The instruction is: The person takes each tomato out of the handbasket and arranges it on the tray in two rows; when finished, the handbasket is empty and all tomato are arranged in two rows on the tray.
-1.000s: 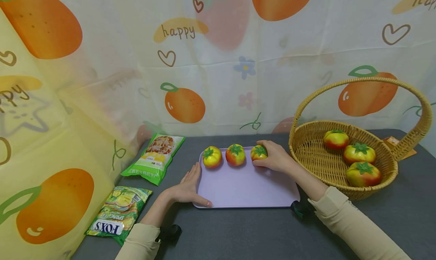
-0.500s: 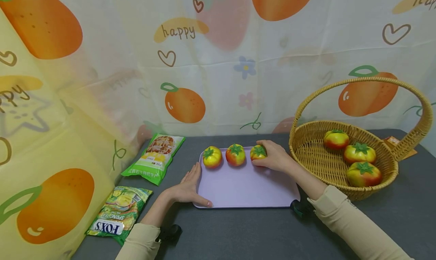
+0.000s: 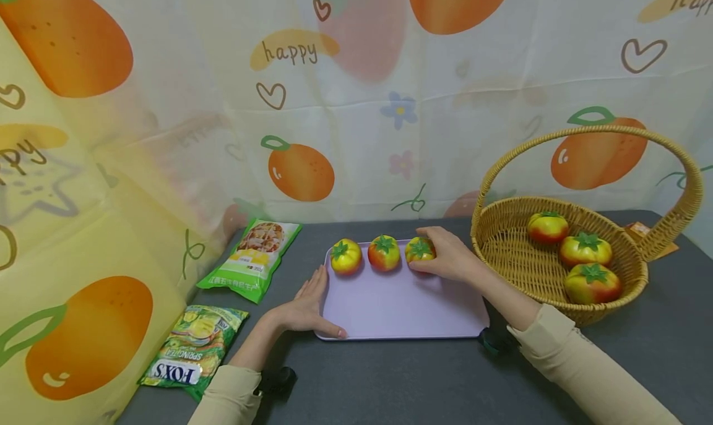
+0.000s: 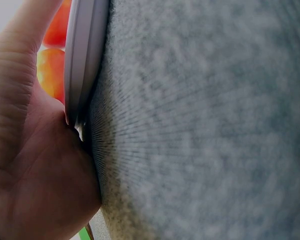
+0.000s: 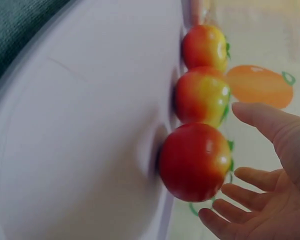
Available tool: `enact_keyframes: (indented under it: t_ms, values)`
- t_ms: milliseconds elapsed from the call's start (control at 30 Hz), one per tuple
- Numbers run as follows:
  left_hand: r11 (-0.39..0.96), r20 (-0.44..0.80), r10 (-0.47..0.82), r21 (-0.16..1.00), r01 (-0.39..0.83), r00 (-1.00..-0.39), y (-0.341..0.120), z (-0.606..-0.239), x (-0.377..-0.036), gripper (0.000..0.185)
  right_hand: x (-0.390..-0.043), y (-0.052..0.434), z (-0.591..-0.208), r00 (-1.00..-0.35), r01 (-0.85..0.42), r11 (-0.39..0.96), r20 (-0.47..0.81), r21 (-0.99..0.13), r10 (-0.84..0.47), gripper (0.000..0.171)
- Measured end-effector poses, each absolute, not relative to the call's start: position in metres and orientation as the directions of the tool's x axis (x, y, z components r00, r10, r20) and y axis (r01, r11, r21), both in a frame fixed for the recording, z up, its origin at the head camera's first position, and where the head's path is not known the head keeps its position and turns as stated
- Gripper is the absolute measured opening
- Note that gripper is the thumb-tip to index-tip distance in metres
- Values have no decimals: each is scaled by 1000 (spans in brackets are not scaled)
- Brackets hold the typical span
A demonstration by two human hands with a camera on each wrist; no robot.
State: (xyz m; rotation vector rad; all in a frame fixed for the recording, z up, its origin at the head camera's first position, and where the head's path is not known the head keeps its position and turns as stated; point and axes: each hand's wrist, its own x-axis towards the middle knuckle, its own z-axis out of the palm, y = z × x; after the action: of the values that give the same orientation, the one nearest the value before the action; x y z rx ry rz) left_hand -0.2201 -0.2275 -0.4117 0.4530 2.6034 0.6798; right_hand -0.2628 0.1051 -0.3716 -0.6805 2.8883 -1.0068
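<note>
A pale purple tray (image 3: 401,307) lies on the dark table with three red-and-yellow tomatoes along its far edge: a left one (image 3: 346,257), a middle one (image 3: 384,253) and a right one (image 3: 419,249). My right hand (image 3: 452,256) hovers around the right tomato, thumb and fingers spread on either side. In the right wrist view the relaxed fingers (image 5: 247,197) stand just off that tomato (image 5: 194,162). My left hand (image 3: 303,307) rests along the tray's left side, fingers extended, its thumb at the near left corner. The left wrist view shows the palm (image 4: 45,170) against the tray rim (image 4: 82,55).
A wicker basket (image 3: 504,258) with a tall handle holds three more tomatoes (image 3: 593,283) to the right of the tray. Two snack bags, a green-and-white one (image 3: 253,258) and a FOX'S one (image 3: 195,347), lie on the left. A printed curtain hangs behind the table.
The right hand's fingers have loosened around the right tomato, which now shows more and sits slightly further left. The left hand has stayed at the tray.
</note>
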Motion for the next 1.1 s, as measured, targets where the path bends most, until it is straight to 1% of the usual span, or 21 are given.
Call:
enact_keyframes:
  t_ms: [267,533,867,1100]
  values:
    - [825,-298,407,525,208,-863,-227,-412,-220,138,-248,117,-353,-895,-434,684,197,-586,-400,69]
    - [826,-296,408,522,211,-864,-227,-413,-220,139,-233,142,-337,-893,-449,690,250,-568,-375,56]
    - [833,-308,401,514,204,-863,-229,-413,-220,139,-219,185,-326,-904,-428,729,262,-533,-339,46]
    - [829,-302,410,517,213,-861,-228,-413,-219,139,-219,222,-318,-910,-411,761,275,-501,-310,43]
